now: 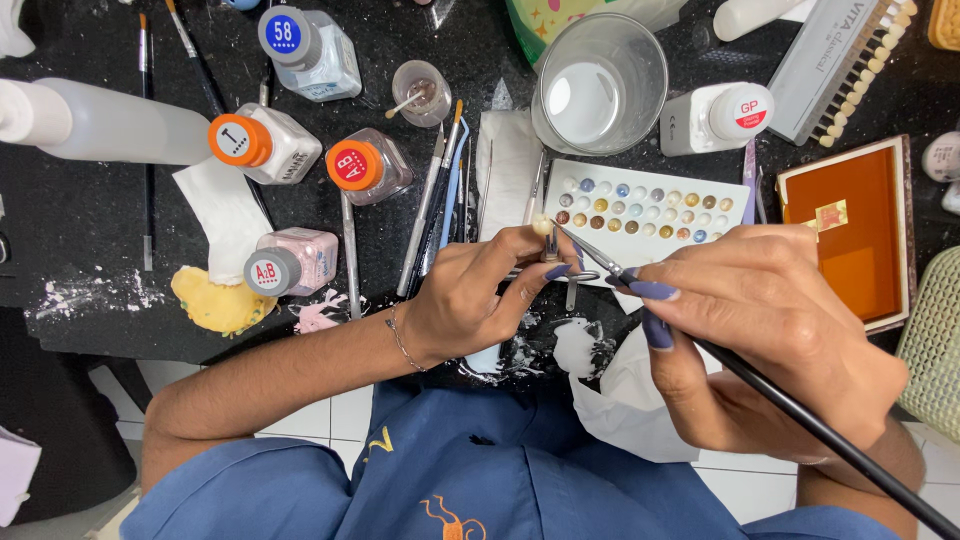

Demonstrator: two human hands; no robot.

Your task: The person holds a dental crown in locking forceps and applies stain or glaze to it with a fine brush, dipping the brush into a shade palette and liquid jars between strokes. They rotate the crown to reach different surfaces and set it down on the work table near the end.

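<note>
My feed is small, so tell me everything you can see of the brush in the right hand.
The brush has a long, thin, glossy black handle running from the lower right corner up-left through the right hand, then a silvery ferrule and fine tip. The tip meets a small pale tooth-like piece held in the left hand fingers.

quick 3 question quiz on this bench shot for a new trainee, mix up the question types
1. True or false: the right hand holds a thin black-handled brush with its tip at the small pale piece.
2. Which hand holds up the small pale piece? A) the left hand B) the right hand C) neither
3. Fill the gap: the white palette with small round wells of colour lies just below the clear ____.

Key
1. True.
2. A; it appears gripped in a metal clamp tool in the left fingers.
3. Cup.
</note>
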